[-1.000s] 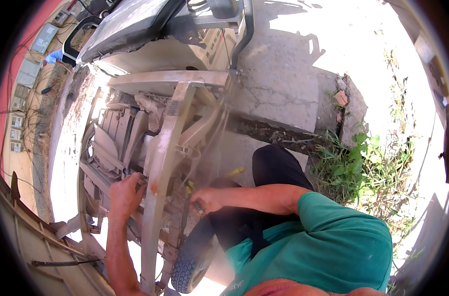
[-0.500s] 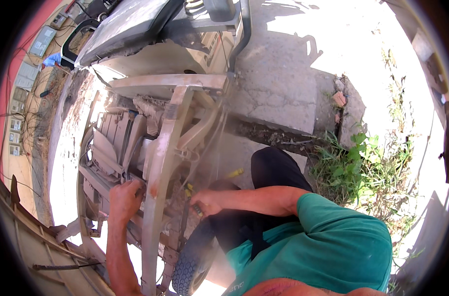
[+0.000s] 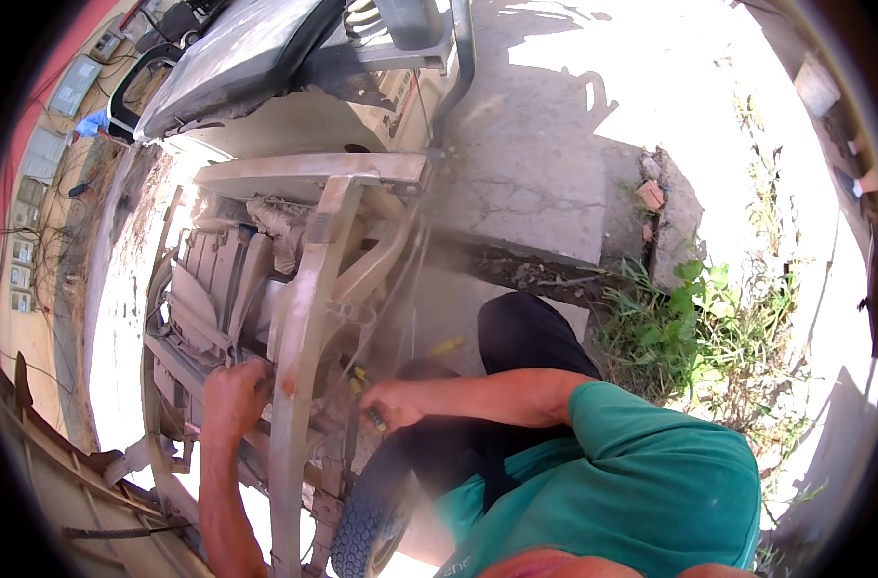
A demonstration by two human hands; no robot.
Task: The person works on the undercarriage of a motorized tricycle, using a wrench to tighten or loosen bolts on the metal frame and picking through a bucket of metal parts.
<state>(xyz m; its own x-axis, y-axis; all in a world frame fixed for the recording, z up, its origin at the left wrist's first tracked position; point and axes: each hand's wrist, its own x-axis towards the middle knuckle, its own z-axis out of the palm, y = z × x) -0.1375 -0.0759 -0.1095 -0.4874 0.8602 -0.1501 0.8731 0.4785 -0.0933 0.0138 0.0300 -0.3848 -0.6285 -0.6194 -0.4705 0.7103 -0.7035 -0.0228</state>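
My left hand (image 3: 233, 397) is closed at the dusty machine (image 3: 229, 260), left of a long beige frame bar (image 3: 309, 299). Whatever its fingers grip is hidden. On the other side of that bar, my right hand (image 3: 393, 403) is closed on a tool with yellow-and-black handles (image 3: 376, 418), which look like those of pliers. One handle shows below the fingers and another yellow part sticks out above them. The working end of the tool cannot be made out among the dusty parts.
A black tyre (image 3: 362, 525) stands below my right hand. Beyond the frame is a dark seat (image 3: 237, 67). Another yellow-handled thing (image 3: 447, 345) lies beside my knee (image 3: 531, 332). Weeds (image 3: 694, 328) and a brick piece (image 3: 651, 196) are at right. A person's foot (image 3: 850, 183) shows far right.
The whole view has shifted slightly, so the scene sits a little further left. Both hands keep nearly the same places on the machine. A person's foot now shows at the right edge.
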